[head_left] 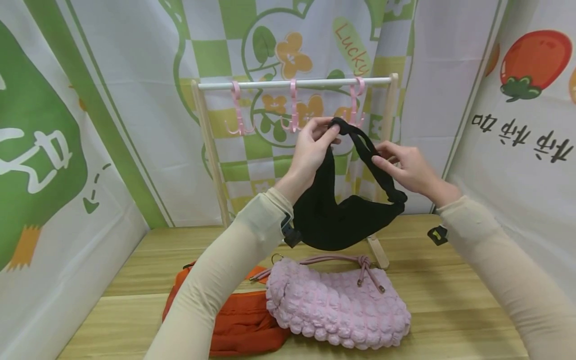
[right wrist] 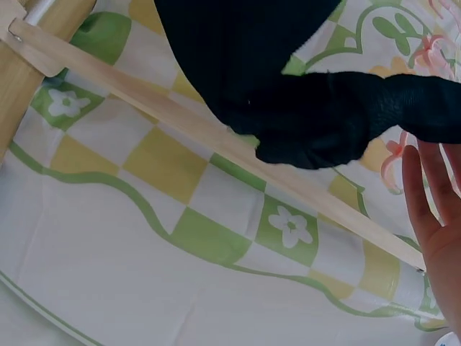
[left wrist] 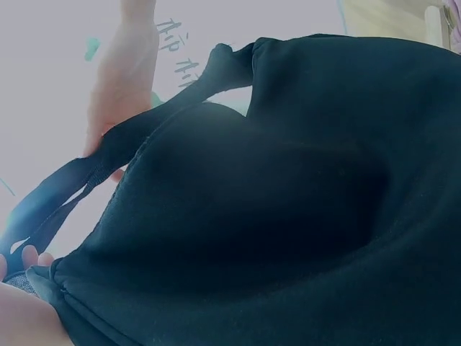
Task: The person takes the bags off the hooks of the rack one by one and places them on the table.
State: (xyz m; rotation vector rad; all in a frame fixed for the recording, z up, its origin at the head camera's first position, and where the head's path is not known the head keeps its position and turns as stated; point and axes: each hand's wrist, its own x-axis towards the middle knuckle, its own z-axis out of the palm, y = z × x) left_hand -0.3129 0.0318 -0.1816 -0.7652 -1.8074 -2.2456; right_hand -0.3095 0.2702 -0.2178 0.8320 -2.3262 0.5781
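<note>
A black cloth shoulder bag hangs in the air before the rack, its body sagging below a knotted strap. My left hand grips the top of the strap between thumb and fingers. Lower on the strap's right side, my right hand holds it between thumb and forefinger. In the left wrist view the bag fills most of the picture and hides part of the left hand. The right wrist view shows the strap passing by the fingers of the right hand; the thumb is out of sight there.
Behind the bag stands a rack with a white rail and pink hooks hung along it. On the wooden table lie a puffy pink bag and an orange-red bag, partly under my left forearm.
</note>
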